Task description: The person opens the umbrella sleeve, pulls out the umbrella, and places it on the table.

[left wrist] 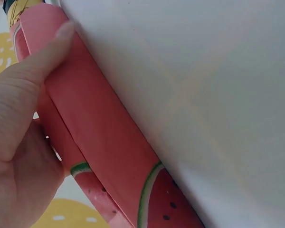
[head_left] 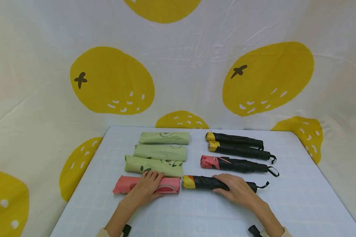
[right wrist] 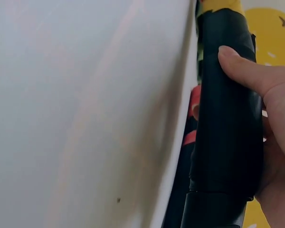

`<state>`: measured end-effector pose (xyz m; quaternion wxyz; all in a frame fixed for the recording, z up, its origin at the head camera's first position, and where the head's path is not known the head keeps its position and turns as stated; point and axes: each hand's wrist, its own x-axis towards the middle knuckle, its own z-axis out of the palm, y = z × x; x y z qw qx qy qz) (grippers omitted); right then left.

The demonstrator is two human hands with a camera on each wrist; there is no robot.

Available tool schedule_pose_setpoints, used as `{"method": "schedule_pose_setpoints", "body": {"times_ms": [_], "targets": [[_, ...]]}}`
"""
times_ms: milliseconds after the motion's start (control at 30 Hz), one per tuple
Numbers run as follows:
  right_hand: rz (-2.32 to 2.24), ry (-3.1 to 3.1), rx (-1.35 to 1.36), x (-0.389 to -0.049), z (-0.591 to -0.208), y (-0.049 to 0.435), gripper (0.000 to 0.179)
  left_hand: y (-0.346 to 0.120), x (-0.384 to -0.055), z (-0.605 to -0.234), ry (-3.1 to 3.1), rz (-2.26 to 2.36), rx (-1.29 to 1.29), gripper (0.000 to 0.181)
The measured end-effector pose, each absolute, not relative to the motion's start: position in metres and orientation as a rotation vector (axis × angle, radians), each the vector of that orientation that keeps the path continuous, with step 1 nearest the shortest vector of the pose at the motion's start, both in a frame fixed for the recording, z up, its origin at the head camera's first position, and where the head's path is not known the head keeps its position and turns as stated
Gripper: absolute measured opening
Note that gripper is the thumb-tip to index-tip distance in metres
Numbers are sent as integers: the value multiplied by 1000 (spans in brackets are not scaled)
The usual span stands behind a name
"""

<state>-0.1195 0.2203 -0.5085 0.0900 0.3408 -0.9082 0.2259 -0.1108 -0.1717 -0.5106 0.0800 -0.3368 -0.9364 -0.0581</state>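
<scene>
In the head view my left hand (head_left: 146,187) grips a rolled red watermelon-print bundle (head_left: 123,184) that lies sideways near the middle of the table. The left wrist view shows the thumb along one side of the bundle's smooth red surface (left wrist: 97,111); most of the other fingers are hidden behind it. To the right, my right hand (head_left: 235,188) holds a black folding umbrella (head_left: 204,182) with a yellow-and-red end and a wrist strap. Its thumb presses on the black cover (right wrist: 228,133) in the right wrist view. The bundle and the umbrella lie end to end, nearly touching.
Behind the red bundle several green avocado-print rolls (head_left: 160,152) lie in a column. A black umbrella with a red end (head_left: 240,164) and two with yellow ends (head_left: 240,150) lie behind my right hand. A white cloth with yellow fruit (head_left: 112,80) hangs behind the table (head_left: 190,217).
</scene>
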Motion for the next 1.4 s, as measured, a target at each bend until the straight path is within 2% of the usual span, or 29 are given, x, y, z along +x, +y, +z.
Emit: {"method": "schedule_pose_setpoints", "body": {"times_ms": [200,767,1067,1200,1400], "targets": [[647,-2730,960,-117,-510,233,45,-172,-108,-511,-2807,-247,-1003,83],[671,-2850,789,-112,-516,261,45,-171,-106,-507,-2872,-403,-981,86],[749,-2936,722,-112,-514,266,52,-172,-107,-504,-2848,-458,-963,70],[801,-2978,699,-111,-511,267,56,-172,-107,-504,-2877,-492,-940,68],[845,-2929,657,-112,-505,267,50,-175,-108,-502,-2820,-551,-938,53]]}}
